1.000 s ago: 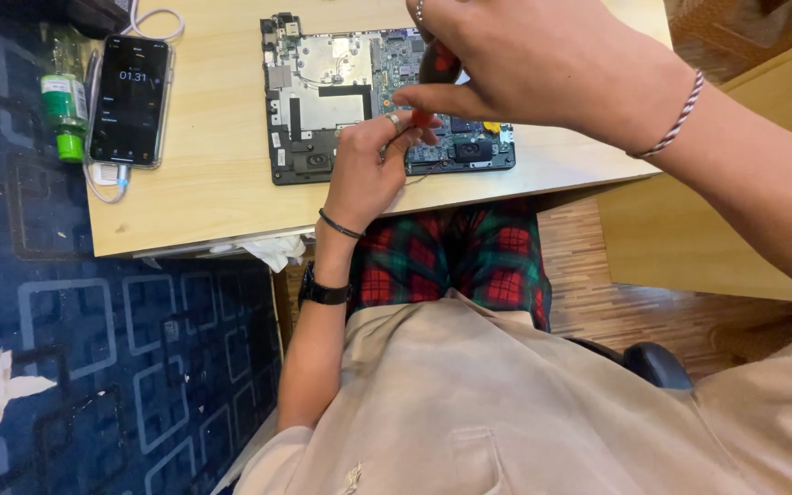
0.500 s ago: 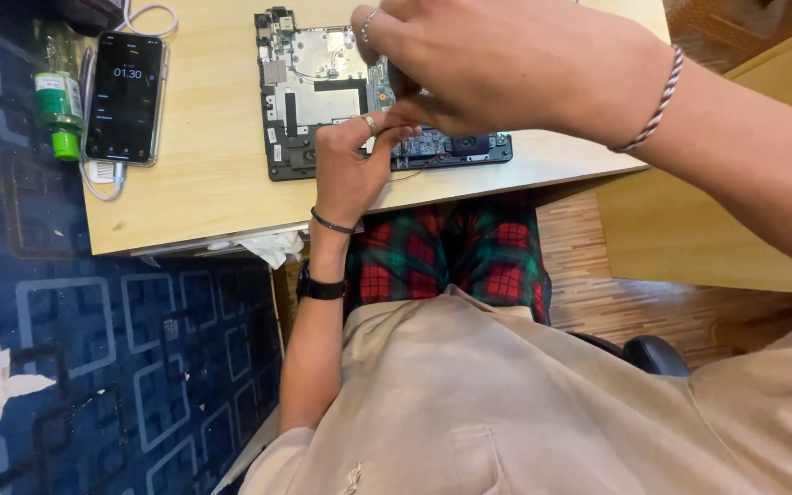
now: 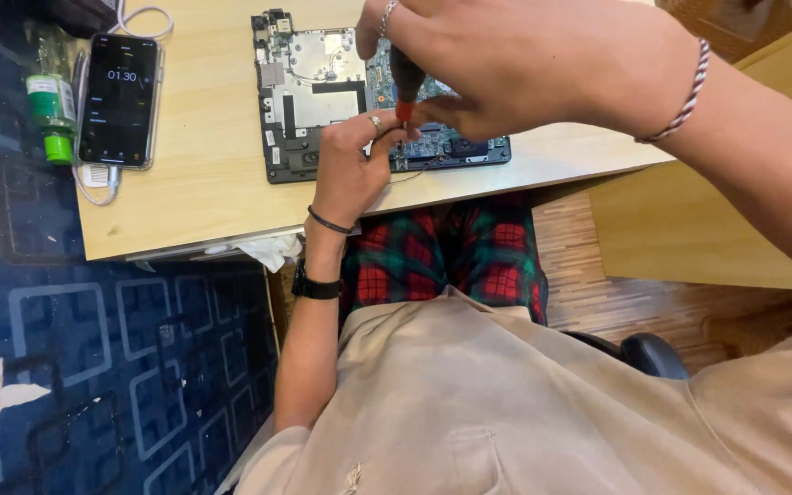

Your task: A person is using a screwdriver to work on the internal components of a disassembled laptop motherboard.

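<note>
Wooden worktop (image 3: 203, 183) over blue patterned carpet carries an opened laptop chassis (image 3: 323, 92) w/ bare circuit board at top centre of frame; phone (image 3: 119, 99) and green bottle (image 3: 51, 115) sit upper left. Right hand (image 3: 524, 69) grips a black-and-red screwdriver (image 3: 404, 84) nearly upright, long axis pointing down at the board's lower-middle edge, fingers closed round the handle; left hand (image 3: 350, 170) comes up from below, its fingers (image 3: 387, 128) pinched at the tip, so left is nearer the screw spot. Vs 0.5 s ago: view closer to the hands, screwdriver handle more exposed, right hand sits higher in frame.
</note>
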